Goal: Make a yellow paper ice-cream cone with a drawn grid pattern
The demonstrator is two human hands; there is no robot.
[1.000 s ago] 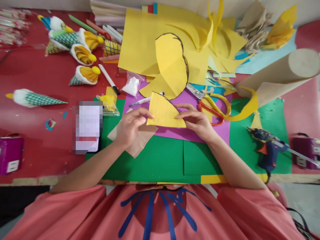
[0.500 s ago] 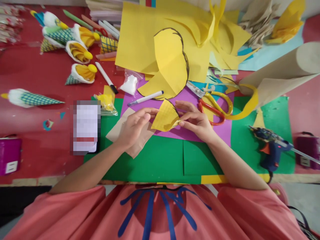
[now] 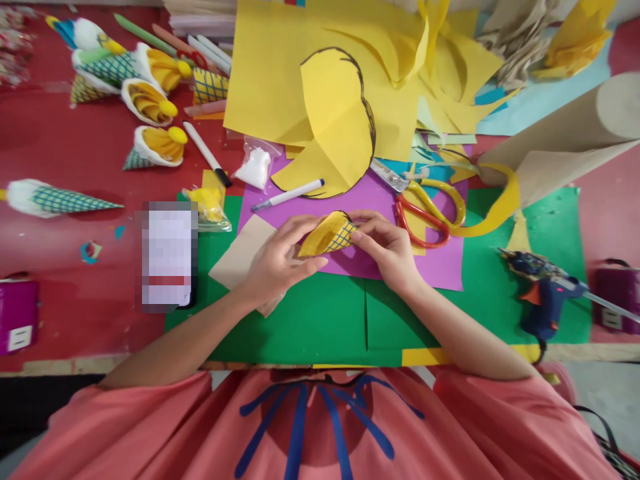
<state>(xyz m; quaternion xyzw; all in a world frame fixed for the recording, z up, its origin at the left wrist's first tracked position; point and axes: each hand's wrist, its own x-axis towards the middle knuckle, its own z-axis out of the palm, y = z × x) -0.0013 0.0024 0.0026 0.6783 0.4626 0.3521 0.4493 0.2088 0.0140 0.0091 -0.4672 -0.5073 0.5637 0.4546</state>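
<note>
I take the purple sheet (image 3: pixel 435 270) on the tabletop (image 3: pixel 75 273) as my landmark. At its lower left corner lies a beige paper piece (image 3: pixel 240 253), partly hidden by my left grip (image 3: pixel 273 261). In this grip, thumb and fingers stand apart around the left end of the yellow paper piece (image 3: pixel 323 240); whether the fingertips touch its back, I cannot tell. The piece is over the purple sheet, near its middle, and it is curled, with the checked side showing at the right. I judge it very light, thin and a little springy, so it may open by itself, and too hard pressing could crease it. The curled edge seems the better place to hold; there my right grip (image 3: pixel 395 257) pinches it. On the sheet's right part lie the scissors (image 3: pixel 401 200).
</note>
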